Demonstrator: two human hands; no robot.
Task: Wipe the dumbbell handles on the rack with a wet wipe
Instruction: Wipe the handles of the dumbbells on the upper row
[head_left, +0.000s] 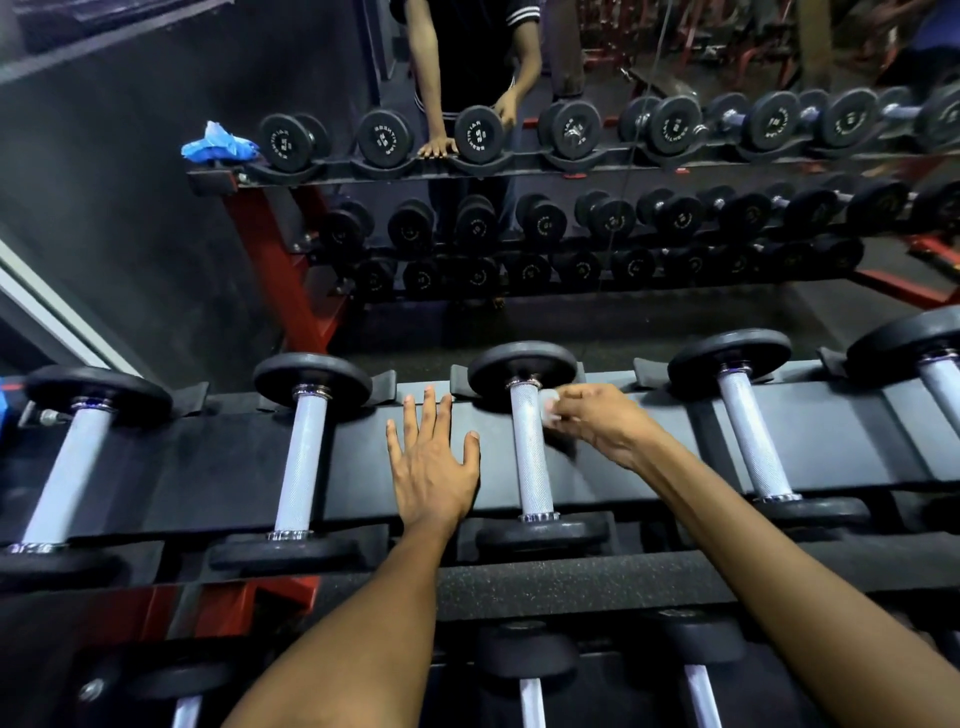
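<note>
Wet wipe (549, 404) mostly hidden, pinched by right hand (605, 423) against third dumbbell handle (530, 454); left hand (434, 462) flat beside it on the rack (208, 467); five handles counted on this tier.

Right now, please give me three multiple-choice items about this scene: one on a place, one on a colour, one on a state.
1. Where does the left hand rest?
A. flat on the rack shelf
B. on a weight plate
C. in the air

2. What colour is the crumpled cloth reflected in the mirror?
A. red
B. blue
C. yellow

3. What is the right hand doing?
A. hanging empty
B. lifting a dumbbell
C. pinching a white wipe at the middle handle

Key: 1 A, fingers lie spread on the shelf; 2 B, it shows blue; 3 C, the wipe shows at the fingertips.
</note>
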